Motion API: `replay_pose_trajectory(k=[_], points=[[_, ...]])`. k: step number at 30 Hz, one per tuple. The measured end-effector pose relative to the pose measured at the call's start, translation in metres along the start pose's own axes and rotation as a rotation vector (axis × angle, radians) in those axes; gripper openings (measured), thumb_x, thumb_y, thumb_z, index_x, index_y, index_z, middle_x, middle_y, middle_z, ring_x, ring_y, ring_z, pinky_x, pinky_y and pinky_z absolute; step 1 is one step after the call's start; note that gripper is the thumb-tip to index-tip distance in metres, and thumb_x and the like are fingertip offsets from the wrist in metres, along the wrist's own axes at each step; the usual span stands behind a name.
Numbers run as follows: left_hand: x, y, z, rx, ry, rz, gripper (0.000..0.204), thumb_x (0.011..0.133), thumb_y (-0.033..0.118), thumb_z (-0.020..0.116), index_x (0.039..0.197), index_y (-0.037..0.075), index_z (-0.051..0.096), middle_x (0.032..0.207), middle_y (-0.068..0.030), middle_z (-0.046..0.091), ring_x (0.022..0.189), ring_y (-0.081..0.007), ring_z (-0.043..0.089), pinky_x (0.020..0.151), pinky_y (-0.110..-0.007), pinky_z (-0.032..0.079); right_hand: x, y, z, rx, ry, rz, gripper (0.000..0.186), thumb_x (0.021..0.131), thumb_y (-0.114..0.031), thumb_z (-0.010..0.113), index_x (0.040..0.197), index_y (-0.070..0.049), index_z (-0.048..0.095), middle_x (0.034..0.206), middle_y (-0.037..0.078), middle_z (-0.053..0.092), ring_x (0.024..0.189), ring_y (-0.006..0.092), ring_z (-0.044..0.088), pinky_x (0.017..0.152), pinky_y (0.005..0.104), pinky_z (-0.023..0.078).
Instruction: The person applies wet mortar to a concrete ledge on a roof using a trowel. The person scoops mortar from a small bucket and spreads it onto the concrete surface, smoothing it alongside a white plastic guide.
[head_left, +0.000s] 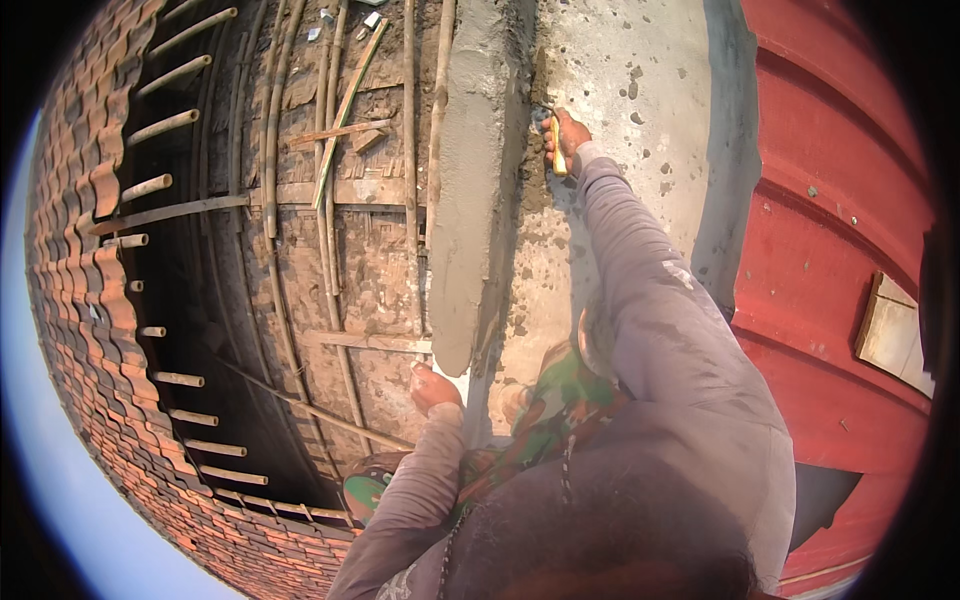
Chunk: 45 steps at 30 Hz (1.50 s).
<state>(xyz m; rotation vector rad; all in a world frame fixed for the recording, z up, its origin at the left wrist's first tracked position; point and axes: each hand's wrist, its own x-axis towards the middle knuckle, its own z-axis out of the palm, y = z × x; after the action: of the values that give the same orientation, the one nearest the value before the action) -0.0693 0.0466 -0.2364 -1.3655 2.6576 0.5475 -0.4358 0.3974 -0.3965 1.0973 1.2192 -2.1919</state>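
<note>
My right hand (570,138) is stretched far forward, its fingers wrapped round the handle of a yellow-handled trowel (558,150). Little of the trowel's metal shows beyond my fingers. It is beside the foot of a low wall (475,200) coated in smooth grey mortar, where darker, rough mortar (535,150) lies along the joint. Close to me, my left hand (437,388) is at the near end of that wall, its fingers curled. Whatever it grips, if anything, cannot be made out.
Right of the wall runs a concrete slab (640,170) spattered with mortar, bordered by red metal roofing (830,180). To the left are bamboo poles (325,150), brickwork and a dark opening (165,300) under clay roof tiles (95,330). A pale board (893,335) lies on the red roofing.
</note>
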Motion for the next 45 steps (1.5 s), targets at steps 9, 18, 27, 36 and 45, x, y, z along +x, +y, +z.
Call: replay_pose_trajectory(k=[9, 18, 27, 36, 45], points=[[-0.003, 0.009, -0.002, -0.011, 0.007, -0.047, 0.054, 0.109, 0.038, 0.04, 0.108, -0.001, 0.076, 0.109, -0.0239, 0.076, 0.104, -0.0455, 0.069, 0.09, -0.053, 0.052, -0.02, -0.019, 0.02, -0.099, 0.005, -0.136, 0.039, 0.105, -0.043, 0.047, 0.099, -0.006, 0.058, 0.069, 0.003, 0.053, 0.05, 0.0155, 0.047, 0.046, 0.0377, 0.043], [-0.001, -0.002, -0.003, 0.034, -0.006, -0.04, 0.054, 0.11, 0.039, 0.037, 0.111, 0.003, 0.078, 0.11, -0.0218, 0.076, 0.105, -0.044, 0.069, 0.091, -0.053, 0.052, -0.101, 0.014, 0.043, -0.363, 0.096, -0.326, 0.038, 0.11, -0.037, 0.044, 0.099, -0.004, 0.059, 0.066, 0.008, 0.056, 0.044, 0.02, 0.056, 0.04, 0.0388, 0.049], [-0.004, 0.014, -0.008, -0.043, -0.029, -0.071, 0.053, 0.109, 0.04, 0.037, 0.111, 0.008, 0.079, 0.111, -0.018, 0.077, 0.104, -0.0428, 0.07, 0.092, -0.052, 0.052, -0.022, -0.059, 0.015, -0.17, 0.126, -0.222, 0.04, 0.107, -0.041, 0.043, 0.107, -0.004, 0.057, 0.072, 0.003, 0.052, 0.052, 0.0145, 0.049, 0.047, 0.0353, 0.045], [-0.006, 0.005, -0.011, -0.051, -0.039, -0.087, 0.053, 0.109, 0.039, 0.034, 0.108, 0.011, 0.08, 0.111, -0.017, 0.077, 0.105, -0.0425, 0.07, 0.092, -0.052, 0.052, -0.062, -0.02, 0.014, -0.23, 0.013, 0.027, 0.042, 0.106, -0.05, 0.046, 0.093, -0.011, 0.059, 0.068, 0.0, 0.051, 0.051, 0.015, 0.046, 0.046, 0.036, 0.044], [-0.002, 0.003, -0.008, -0.028, -0.032, 0.0, 0.052, 0.109, 0.036, 0.035, 0.109, 0.007, 0.077, 0.113, -0.0175, 0.076, 0.104, -0.0422, 0.069, 0.091, -0.052, 0.052, -0.023, -0.027, -0.01, -0.127, 0.049, 0.008, 0.044, 0.107, -0.052, 0.046, 0.091, -0.012, 0.059, 0.068, -0.002, 0.052, 0.053, 0.0135, 0.047, 0.047, 0.0346, 0.045]])
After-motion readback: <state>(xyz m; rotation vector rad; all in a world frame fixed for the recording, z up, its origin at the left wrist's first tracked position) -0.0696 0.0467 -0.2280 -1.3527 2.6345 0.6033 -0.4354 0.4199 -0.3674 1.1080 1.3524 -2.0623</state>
